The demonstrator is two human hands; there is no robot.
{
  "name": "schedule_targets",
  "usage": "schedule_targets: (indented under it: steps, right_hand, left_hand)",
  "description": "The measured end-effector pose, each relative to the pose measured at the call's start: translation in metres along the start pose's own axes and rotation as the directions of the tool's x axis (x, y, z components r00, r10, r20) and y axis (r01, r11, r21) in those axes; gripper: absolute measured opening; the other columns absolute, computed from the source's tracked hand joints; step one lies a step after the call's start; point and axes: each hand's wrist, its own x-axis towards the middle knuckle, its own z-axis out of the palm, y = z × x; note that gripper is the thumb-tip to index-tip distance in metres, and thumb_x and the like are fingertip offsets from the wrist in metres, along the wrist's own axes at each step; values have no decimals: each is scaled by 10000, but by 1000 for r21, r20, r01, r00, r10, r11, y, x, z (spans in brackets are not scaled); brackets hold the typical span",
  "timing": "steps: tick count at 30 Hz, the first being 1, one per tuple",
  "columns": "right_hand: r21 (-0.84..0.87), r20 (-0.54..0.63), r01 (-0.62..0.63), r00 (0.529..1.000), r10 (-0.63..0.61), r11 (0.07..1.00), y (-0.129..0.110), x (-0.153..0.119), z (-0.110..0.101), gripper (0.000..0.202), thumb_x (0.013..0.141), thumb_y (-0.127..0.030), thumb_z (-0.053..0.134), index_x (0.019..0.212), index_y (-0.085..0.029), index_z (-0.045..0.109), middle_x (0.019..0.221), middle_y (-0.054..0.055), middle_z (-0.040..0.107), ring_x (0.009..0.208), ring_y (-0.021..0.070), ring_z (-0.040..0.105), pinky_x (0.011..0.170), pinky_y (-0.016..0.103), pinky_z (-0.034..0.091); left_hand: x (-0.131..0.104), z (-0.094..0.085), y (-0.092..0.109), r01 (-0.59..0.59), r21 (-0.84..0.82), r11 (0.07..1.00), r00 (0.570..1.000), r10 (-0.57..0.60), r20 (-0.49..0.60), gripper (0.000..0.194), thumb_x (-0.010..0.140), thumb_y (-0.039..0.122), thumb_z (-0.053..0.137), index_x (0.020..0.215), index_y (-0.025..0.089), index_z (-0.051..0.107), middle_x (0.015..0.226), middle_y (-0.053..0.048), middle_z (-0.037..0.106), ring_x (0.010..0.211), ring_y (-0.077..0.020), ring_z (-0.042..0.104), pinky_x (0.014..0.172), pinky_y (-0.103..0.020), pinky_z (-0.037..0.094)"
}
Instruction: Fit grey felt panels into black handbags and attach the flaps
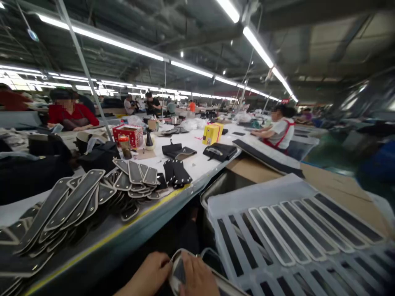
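Down btwn my L hand [152,273] & R hand [200,276], clamped close together on it, the pale-edged piece [178,273] looks light, prob. semi-stiff, so I'd grip its edges.

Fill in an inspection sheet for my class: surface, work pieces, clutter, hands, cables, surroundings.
Surface: long white table, yellow stripe along its near edge.
Work pieces: pale-edged dark piece in hand; heap of dark, pale-edged, metal-studded pieces on the table.
Clutter: red-and-white patterned box; yellow box with pink ribbon.
Hands: left hand pinches the held piece's edge; right hand lies over it.
Cables: thin white cord hanging from overhead lighting; table cables, nothing seen.
Surroundings: translucent plastic sheet-like holder with dark strips, at right; several people at tables beyond.
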Motion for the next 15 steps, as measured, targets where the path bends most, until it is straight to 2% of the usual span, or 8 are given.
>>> schedule_targets:
  steps: [1,2,4,6,9,12,15]
  right_hand:
    - [40,48,-22,999,20,999,-6,-1,-11,518,789,-228,559,1284,-133,441,1211,120,584,1064,273,554,883,387,463]
    - [79,104,-42,994,33,996,-10,-1,-21,487,818,-185,511,1296,-141,432,1246,113,557,1112,255,520,951,390,415]
    - [151,175,-69,984,42,986,-13,1,-37,419,842,-119,446,1257,-167,473,1226,89,562,1115,222,503,972,365,380]
    - [204,213,-80,976,35,976,-11,4,-44,358,847,-96,430,1182,-181,526,1219,72,560,1104,203,494,976,346,363]
    - [247,226,-78,974,21,966,-8,5,-44,286,843,-109,452,1094,-191,563,1234,52,545,1097,203,481,965,342,358]
    - [256,222,-77,975,18,964,-6,5,-43,270,843,-116,453,1074,-193,569,1237,48,543,1091,214,476,947,352,364]
    - [266,231,-72,973,9,961,-5,6,-43,278,841,-109,446,1072,-192,578,1248,54,539,1088,218,478,940,354,367]
  left_hand:
    - [-4,-1,-1,24,-23,999,999,-23,24,269,826,393,481,719,192,624,724,-7,629,713,-178,602,668,-329,497]
    - [-8,-2,-3,42,-62,997,998,-39,49,271,857,400,494,839,164,628,831,-24,634,771,-175,602,705,-340,503]
    - [-12,-4,-8,79,-123,989,993,-67,95,304,879,404,512,1008,142,594,1008,-46,608,873,-194,593,759,-359,509]
    - [-12,-7,-11,102,-164,981,988,-81,130,319,876,401,525,1053,141,578,1061,-45,589,902,-208,586,768,-362,513]
    - [-8,-11,-8,95,-211,973,986,-63,153,266,876,377,518,914,126,598,876,-22,605,773,-161,586,692,-316,499]
    - [-3,-14,-2,63,-258,964,988,-23,156,231,833,284,468,690,138,576,628,19,538,634,-132,538,619,-263,439]
    - [0,-15,2,52,-295,954,988,-6,153,204,745,255,435,594,157,531,542,30,484,590,-136,503,583,-251,394]
